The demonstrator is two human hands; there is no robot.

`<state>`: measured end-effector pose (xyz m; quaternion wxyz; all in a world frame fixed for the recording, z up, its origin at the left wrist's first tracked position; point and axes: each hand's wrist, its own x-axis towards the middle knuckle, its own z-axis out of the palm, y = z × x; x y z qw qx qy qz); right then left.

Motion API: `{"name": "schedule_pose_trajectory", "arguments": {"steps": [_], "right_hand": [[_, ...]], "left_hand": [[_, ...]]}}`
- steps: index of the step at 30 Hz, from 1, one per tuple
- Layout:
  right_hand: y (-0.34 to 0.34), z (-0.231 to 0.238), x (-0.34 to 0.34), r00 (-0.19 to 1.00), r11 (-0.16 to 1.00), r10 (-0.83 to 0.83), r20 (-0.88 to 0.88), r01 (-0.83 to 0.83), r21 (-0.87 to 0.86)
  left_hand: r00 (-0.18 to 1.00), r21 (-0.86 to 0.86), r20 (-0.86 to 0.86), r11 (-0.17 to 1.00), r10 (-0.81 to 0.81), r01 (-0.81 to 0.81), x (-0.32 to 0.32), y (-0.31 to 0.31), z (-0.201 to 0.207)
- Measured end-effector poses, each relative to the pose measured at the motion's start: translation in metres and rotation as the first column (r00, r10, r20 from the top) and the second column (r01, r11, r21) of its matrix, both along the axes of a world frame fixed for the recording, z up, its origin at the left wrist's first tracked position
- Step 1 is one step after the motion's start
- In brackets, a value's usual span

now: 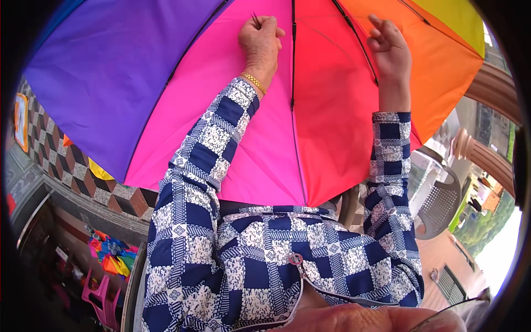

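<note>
A large rainbow-coloured umbrella [337,149] lies open in front of me, its inner side with black ribs [292,66] towards me. Over the pink panel, my left hand [260,50], with a gold bracelet at the wrist, is closed on a thin dark pointed tool [255,21]. The rest of that tool is hidden in my fist. My right hand [390,52] is held above the orange and red panels with its fingers curled and pressed together. Whatever is between those fingertips is too small to make out. A faint thin line crosses the red panel between both hands.
Bundles of colourful fabric [116,254] and a pink plastic stool [99,299] are at the lower left. Patterned floor tiles [83,171] show beyond the umbrella's left edge. On the right stand a grey plastic chair [440,202] and a brown railing [487,149].
</note>
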<state>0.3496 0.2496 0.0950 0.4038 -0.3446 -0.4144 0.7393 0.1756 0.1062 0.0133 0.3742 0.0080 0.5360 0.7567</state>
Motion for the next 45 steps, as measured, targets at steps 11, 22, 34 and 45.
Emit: {"name": "schedule_pose_trajectory", "arguments": {"steps": [11,22,34,45], "right_hand": [[0.029,0.046,0.082,0.899,0.837,-0.409,-0.157,0.438,0.328],[-0.04,-0.041,-0.057,0.554,0.533,-0.3,0.776,-0.577,0.619],[-0.027,-0.05,-0.06,0.378,0.52,-0.279,0.883,-0.713,0.47],[-0.027,-0.062,-0.076,0.508,0.456,-0.341,0.791,-0.646,0.612]], "left_hand": [[0.997,0.013,-0.016,0.997,-0.072,0.073,0.009,0.011,-0.003],[0.987,-0.065,-0.055,0.987,-0.148,0.144,0.012,0.013,0.001],[0.991,-0.082,-0.052,0.989,-0.125,0.12,0.014,0.015,0.001],[0.989,-0.102,-0.091,0.989,-0.117,0.107,0.014,0.022,-0.004]]}}
